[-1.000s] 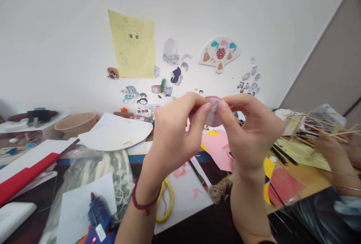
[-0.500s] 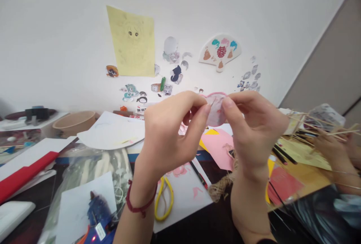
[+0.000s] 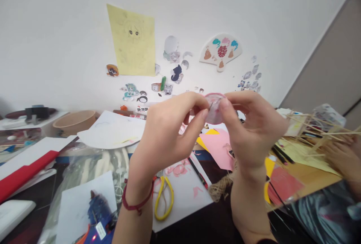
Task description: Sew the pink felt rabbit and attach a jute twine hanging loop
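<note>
A small rounded pink, translucent piece with a darker pink rim is held up between my hands, in front of the wall; I cannot tell whether it is paper or cloth. My left hand pinches its left edge between thumb and finger. On the opposite side, my right hand has its thumb pressed on the face of the piece and its fingers behind. Below my hands lie yellow-handled scissors on a white sheet with pink marks. A bundle of twine sits beside my right wrist.
A blue glue gun rests on paper at lower left, near a clear plastic bag. Pink paper lies behind my hands. At right, another person's hand is by thin wooden sticks. A paper fan hangs on the wall.
My left hand has shifted slightly, its wrist moving left, and the pink piece has tilted a little. The other person's hand and the sticks have moved at right.
</note>
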A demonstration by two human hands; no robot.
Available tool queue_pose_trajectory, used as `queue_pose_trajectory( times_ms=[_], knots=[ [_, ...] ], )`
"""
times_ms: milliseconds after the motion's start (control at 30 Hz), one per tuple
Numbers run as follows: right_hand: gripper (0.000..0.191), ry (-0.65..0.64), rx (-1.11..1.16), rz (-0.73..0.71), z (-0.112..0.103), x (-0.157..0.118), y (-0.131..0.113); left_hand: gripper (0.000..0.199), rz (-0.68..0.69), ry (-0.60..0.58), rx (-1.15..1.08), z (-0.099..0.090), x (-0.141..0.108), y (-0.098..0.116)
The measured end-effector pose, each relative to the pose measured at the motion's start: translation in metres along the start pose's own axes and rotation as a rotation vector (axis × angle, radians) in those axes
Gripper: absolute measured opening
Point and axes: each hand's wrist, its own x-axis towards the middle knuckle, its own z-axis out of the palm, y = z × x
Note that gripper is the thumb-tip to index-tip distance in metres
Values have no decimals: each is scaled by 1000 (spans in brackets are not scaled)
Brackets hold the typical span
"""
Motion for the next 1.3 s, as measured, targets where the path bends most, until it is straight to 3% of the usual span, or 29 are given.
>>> queue_pose_trajectory(
  times_ms=[233, 567, 833, 1067, 1300],
  knots=[
    [9, -15, -48, -101, 5, 0, -5, 7, -96, 49, 5, 10, 0, 6],
    [9, 15, -32, -36, 5, -1, -5, 14, -4, 141, 68, 14, 1, 6],
    [7, -2, -8, -11, 2, 0, -1, 13, 56, 116, 144, 11, 1, 10],
    [6, -12, 21, -13, 2, 0, 1, 16, 68, 200, 182, 12, 1, 11],
    [5, -18, 93, 24, 6, -1, 3, 19, 93, 131, 317, 9, 0, 12]
  ],
)
